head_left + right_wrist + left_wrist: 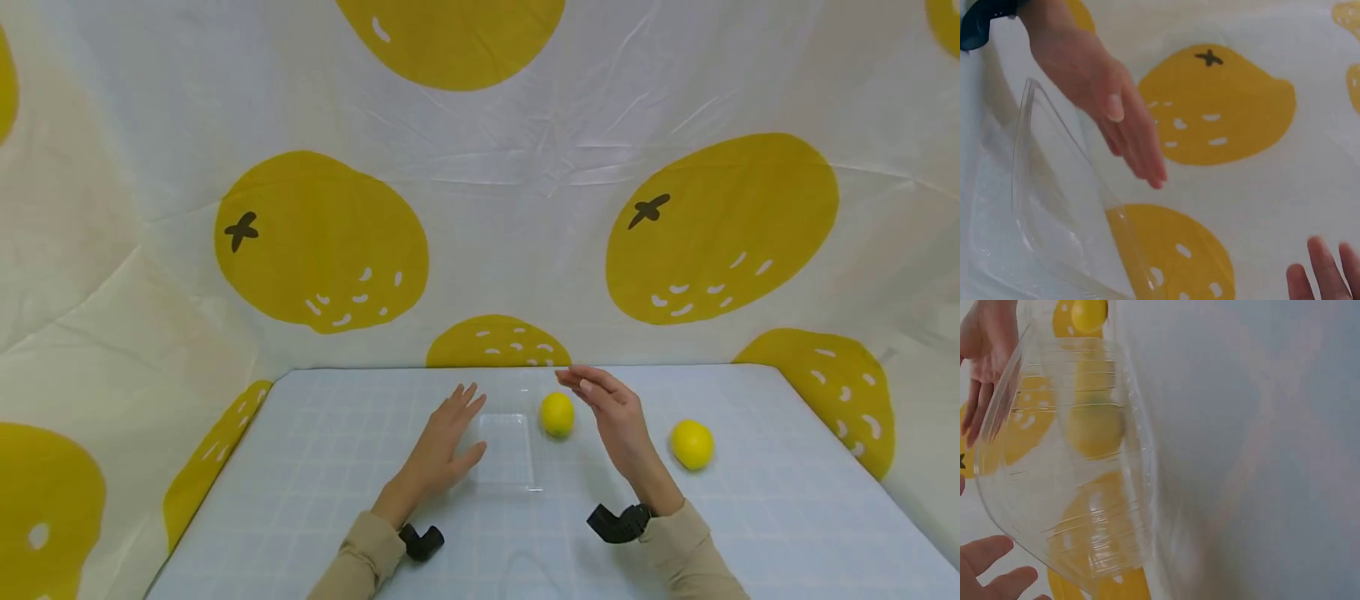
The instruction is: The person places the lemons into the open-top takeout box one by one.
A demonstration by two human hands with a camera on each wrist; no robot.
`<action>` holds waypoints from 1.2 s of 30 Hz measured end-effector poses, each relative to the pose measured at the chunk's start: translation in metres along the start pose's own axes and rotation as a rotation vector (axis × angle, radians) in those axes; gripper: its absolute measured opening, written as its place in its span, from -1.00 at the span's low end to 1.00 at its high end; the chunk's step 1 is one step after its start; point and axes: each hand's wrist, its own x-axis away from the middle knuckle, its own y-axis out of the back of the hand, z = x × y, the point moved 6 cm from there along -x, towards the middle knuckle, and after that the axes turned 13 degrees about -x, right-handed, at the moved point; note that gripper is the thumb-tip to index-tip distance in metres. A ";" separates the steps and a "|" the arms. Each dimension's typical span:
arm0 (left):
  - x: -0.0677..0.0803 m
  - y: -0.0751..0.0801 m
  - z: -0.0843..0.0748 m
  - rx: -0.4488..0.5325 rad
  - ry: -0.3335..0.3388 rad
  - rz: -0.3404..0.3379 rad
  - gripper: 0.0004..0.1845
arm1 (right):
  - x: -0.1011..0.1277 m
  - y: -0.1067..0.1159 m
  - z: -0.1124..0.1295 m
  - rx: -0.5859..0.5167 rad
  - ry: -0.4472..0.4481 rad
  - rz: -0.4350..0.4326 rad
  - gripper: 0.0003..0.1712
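A clear plastic container (504,454) stands on the table between my two hands. To its left is my left hand (441,446), fingers spread and straight, holding nothing. My right hand (618,421) is raised on the other side with extended fingers and nothing in its grasp. One yellow lemon (557,415) sits just right of the container, near the right fingertips. Further right, beyond the right wrist, lies a second lemon (692,444). The left wrist view shows the container's ribbed wall (1094,537) close up, with a lemon (1096,428) visible through it.
A pale checked cloth (337,467) covers the table. Behind and at the sides hangs a white curtain (517,225) printed with large yellow fruit. Black wrist cameras are strapped to both wrists, and a faint clear loop (528,557) shows near the front edge.
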 end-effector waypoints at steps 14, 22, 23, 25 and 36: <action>0.027 -0.010 0.006 -0.101 -0.194 -0.162 -0.35 | -0.005 0.051 -0.077 -0.052 -0.168 -0.204 -0.46; 0.032 -0.012 0.011 -0.130 -0.198 -0.172 -0.33 | -0.001 0.053 -0.098 0.192 -0.214 -0.153 -0.35; 0.032 -0.012 0.011 -0.132 -0.194 -0.161 -0.32 | -0.001 0.052 -0.099 0.220 -0.214 -0.150 -0.35; 0.033 -0.012 0.011 -0.131 -0.184 -0.142 -0.32 | 0.000 0.051 -0.100 0.241 -0.212 -0.137 -0.34; 0.032 -0.016 0.012 -0.111 -0.172 -0.105 -0.35 | 0.005 0.051 -0.097 0.430 -0.222 -0.144 -0.19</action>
